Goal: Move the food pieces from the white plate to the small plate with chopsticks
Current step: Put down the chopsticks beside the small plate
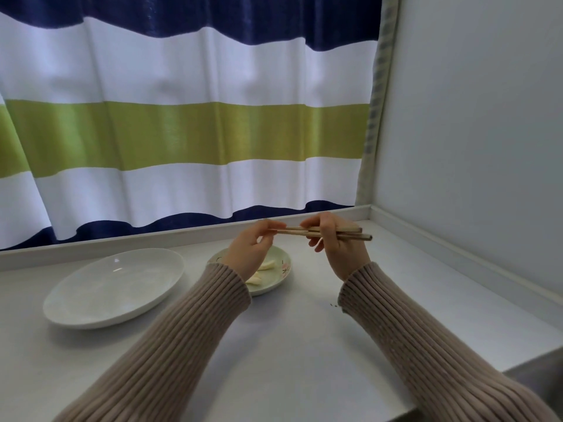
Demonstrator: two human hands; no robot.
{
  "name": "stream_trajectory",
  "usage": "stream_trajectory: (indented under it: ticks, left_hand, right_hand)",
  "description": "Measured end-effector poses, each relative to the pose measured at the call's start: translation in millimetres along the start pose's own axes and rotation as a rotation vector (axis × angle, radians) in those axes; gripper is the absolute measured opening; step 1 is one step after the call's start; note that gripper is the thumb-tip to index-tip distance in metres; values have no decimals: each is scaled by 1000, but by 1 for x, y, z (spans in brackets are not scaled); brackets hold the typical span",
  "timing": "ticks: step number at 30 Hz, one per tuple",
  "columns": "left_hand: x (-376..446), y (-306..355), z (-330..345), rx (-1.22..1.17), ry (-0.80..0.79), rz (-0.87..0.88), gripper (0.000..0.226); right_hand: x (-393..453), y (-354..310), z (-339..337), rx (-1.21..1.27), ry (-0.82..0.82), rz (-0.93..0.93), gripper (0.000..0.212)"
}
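A pair of wooden chopsticks (350, 233) lies level in the air above the table. My right hand (336, 243) grips them near the middle, and my left hand (251, 246) pinches their thin tips. Below my left hand sits the small pale green plate (281, 271) with a flower pattern. Pale food pieces (267, 265) lie on it, partly hidden by my left wrist. The large white plate (114, 287) stands to the left with nothing visible on it.
The white table (289, 345) meets a raised ledge (182, 234) at the back, under a striped curtain (182, 117). A grey wall (472, 147) closes off the right side. The table's front right corner drops off near my right sleeve.
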State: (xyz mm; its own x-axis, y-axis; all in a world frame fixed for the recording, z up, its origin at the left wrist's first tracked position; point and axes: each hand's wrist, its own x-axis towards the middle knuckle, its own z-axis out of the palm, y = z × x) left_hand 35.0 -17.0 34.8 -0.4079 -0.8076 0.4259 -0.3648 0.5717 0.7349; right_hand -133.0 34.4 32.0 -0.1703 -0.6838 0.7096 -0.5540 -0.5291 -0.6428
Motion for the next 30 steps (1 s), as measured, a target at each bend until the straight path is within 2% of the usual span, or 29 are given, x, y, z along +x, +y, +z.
stream_trajectory:
  ticks: [3,8,16,26,30]
  left_hand:
    - [9,11,20,-7,-40,8,34]
    - [23,7,53,76,-137,0,42]
    - [30,-13,67,169,-203,-53,42]
    - [31,-25,50,172,-105,-58,37]
    - [30,-25,49,210,-114,-62,37]
  right_hand:
    - [0,13,-3,-107,37,-47,36]
    - [-3,38,-8,-279,17,-56,31]
    - [-8,69,-2,-432,-172,-13,28]
    - [-12,78,6,-635,-498,15,35]
    - [-14,77,7,-652,-595,80,30]
